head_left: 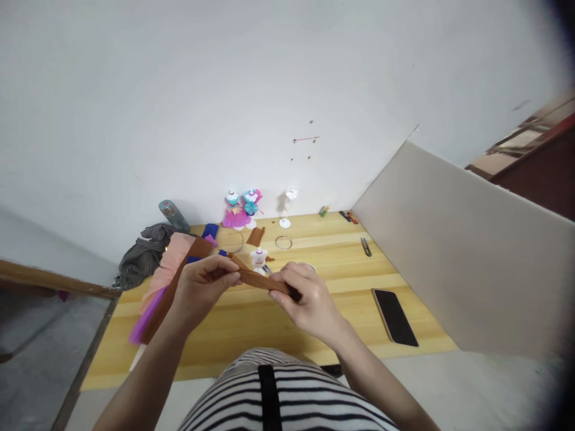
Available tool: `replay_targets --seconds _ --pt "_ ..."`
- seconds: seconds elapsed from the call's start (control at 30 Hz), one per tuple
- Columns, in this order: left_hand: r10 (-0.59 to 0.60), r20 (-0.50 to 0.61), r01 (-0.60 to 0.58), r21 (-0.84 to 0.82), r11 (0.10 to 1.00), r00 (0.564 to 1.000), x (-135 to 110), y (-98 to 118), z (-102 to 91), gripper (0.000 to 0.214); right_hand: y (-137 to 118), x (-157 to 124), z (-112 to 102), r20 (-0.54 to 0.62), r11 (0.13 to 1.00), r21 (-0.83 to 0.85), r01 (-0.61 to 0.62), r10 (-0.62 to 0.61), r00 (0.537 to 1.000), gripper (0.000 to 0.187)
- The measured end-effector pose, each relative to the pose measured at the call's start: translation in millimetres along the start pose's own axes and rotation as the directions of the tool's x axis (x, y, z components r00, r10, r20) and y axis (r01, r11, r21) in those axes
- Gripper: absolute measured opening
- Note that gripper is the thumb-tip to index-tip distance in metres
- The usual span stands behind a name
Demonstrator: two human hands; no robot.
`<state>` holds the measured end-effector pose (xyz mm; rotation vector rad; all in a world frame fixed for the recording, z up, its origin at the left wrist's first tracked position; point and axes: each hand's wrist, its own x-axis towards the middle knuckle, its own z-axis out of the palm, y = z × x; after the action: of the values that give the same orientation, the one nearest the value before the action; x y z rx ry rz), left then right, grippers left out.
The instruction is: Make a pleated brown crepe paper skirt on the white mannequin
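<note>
White wall behind, wood-grain table pushed up against it. Brown pleated strip is up off the surface, between both hands, over mid-table toward the near edge. Left hand: thumb and forefinger pinched together on the strip's left end. Right hand: fingers curled closed round its right end, thumb pressed along the lower side. Status: two small dress forms at the far edge, left of centre, are dressed, one in a pink skirt, its neighbour with a teal flower. Bare stand further right along that edge has nothing on it. Near form, just beyond the strip, shows a white torso with no skirt; lower part is hidden, can't call it fully bare. So I'd read it as two done, two not, and the strip as pleated but not yet on anything. Stock on hand: more brown pleats lying toward the far edge, peach crepe and purple crepe at the left edge. Snips by the right edge, not in use. Can't tell whether the pleating is finished; fingers cover both ends.
</note>
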<state>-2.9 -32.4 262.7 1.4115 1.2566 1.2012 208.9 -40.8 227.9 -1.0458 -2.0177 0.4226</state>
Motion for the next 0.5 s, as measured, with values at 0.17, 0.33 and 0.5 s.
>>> replay_targets --seconds 0.17,0.33,0.5 --pt "-0.02 -0.086 0.015 -0.055 0.998 0.996 -1 1 -7.4 0.01 3 0 -8 -0.019 0.999 0.045 0.015 -0.014 1.0 0.007" --pt "-0.024 -0.136 0.02 -0.035 0.999 0.99 0 2 -15.8 0.012 9 -3 -12 -0.042 0.996 0.049 0.072 -0.07 0.997 0.015" --pt "-0.016 -0.151 0.007 -0.062 0.998 0.988 1 -4 -19.6 0.009 14 -3 -13 -0.085 0.99 0.107 0.088 -0.079 0.993 0.019"
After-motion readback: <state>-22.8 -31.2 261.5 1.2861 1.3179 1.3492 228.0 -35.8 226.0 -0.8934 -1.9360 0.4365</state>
